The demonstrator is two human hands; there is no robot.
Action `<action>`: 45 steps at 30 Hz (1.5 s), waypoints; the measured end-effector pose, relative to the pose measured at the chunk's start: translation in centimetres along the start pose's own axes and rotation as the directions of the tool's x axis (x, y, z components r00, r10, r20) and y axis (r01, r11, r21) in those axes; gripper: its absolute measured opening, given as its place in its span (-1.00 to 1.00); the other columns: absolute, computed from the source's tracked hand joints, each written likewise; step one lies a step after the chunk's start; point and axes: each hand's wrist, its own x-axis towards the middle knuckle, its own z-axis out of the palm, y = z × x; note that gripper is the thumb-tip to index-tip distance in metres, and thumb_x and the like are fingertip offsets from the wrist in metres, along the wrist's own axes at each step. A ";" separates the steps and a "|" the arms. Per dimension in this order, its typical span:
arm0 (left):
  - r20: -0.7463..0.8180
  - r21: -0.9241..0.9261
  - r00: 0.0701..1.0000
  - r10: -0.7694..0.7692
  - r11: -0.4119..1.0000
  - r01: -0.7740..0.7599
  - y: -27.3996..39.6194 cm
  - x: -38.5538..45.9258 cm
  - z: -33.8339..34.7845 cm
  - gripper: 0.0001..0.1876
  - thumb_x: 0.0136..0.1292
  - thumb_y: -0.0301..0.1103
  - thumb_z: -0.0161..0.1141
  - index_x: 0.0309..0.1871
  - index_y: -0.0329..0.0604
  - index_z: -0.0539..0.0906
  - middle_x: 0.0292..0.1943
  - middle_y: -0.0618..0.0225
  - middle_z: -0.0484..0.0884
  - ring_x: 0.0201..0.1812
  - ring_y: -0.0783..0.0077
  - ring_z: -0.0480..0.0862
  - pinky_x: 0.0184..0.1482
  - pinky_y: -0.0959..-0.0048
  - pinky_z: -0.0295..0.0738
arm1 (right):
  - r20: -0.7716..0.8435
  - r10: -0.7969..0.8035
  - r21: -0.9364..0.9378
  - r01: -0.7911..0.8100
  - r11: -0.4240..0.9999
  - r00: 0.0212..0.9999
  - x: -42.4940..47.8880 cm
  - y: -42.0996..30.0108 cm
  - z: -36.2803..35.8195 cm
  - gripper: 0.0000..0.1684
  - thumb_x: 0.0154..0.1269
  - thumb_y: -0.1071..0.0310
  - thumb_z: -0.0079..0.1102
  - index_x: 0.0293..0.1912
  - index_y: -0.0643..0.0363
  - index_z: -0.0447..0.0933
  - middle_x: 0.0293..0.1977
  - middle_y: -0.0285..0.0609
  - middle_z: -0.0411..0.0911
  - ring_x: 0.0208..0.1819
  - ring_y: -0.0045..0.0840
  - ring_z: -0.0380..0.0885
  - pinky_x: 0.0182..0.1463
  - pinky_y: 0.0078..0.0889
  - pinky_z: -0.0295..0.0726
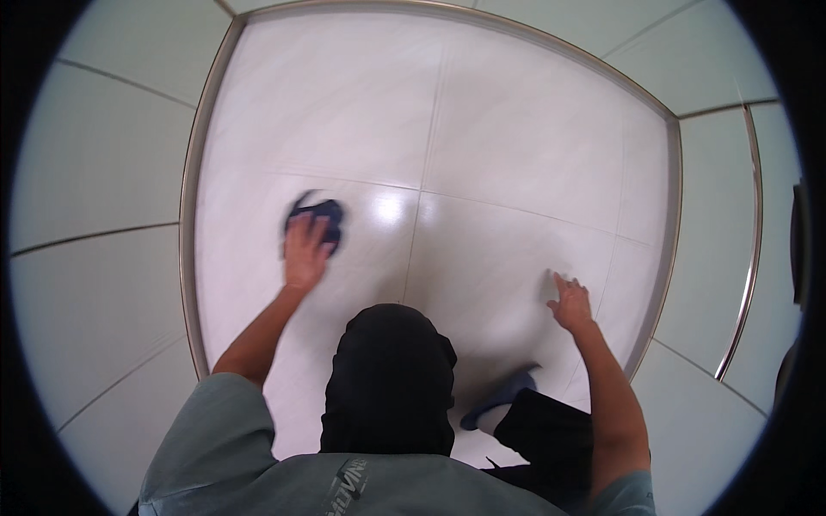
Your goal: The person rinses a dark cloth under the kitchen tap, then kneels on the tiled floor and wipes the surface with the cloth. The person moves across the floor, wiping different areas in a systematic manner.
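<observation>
My left hand (306, 251) lies with spread fingers on top of a dark blue cloth (329, 216), pressing it against the pale tiled floor (516, 129). The cloth is bunched and slightly blurred, with a thin loop or strip at its upper edge. Farther right, my right hand (571, 303) has its fingers apart and nothing in it. Its fingertips are at or just above the floor; contact cannot be told.
Pale wall panels (97, 148) with a metal-coloured skirting edge (189, 193) enclose the floor. A shiny metal rail (752, 271) runs along the right wall. A dark blue shoe (500, 396) rests near my black-clad knee (548, 426).
</observation>
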 end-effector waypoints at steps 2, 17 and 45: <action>-0.085 0.101 0.959 -0.272 0.955 0.279 -6.9 -1.6 0.7 -0.42 0.31 -0.12 -0.07 0.41 0.20 0.19 0.42 0.05 0.12 0.42 -0.15 0.08 0.35 -0.15 0.00 | 0.078 0.124 -0.058 -0.120 0.991 0.989 0.5 2.8 -0.4 -0.04 0.12 0.07 0.32 0.41 0.12 0.07 0.15 0.09 0.43 0.21 0.01 0.36 0.27 0.04 0.30; -0.081 0.116 0.991 -0.106 0.987 0.115 8.6 8.4 9.4 -0.34 0.27 -0.25 0.05 0.46 0.11 0.16 0.47 0.08 0.01 0.46 -0.17 -0.07 0.36 -0.25 -0.18 | 0.063 0.272 0.219 -0.279 0.935 0.960 5.9 -8.3 6.6 0.50 -0.06 -0.28 0.39 0.36 0.58 -0.35 0.23 0.80 -0.23 0.31 0.49 -0.06 0.32 0.13 0.21; 0.637 0.375 0.712 -0.295 0.926 0.048 7.1 4.1 2.7 0.45 -0.21 0.11 0.52 0.47 -0.17 -0.43 0.25 -0.77 -0.11 0.29 -0.62 0.09 0.29 -0.27 0.06 | -0.688 -0.709 -0.339 0.796 0.501 0.153 17.7 -9.7 7.4 -0.43 0.11 0.33 0.04 0.17 0.16 0.43 0.23 -0.06 0.34 0.36 -0.10 0.16 0.44 -0.08 0.08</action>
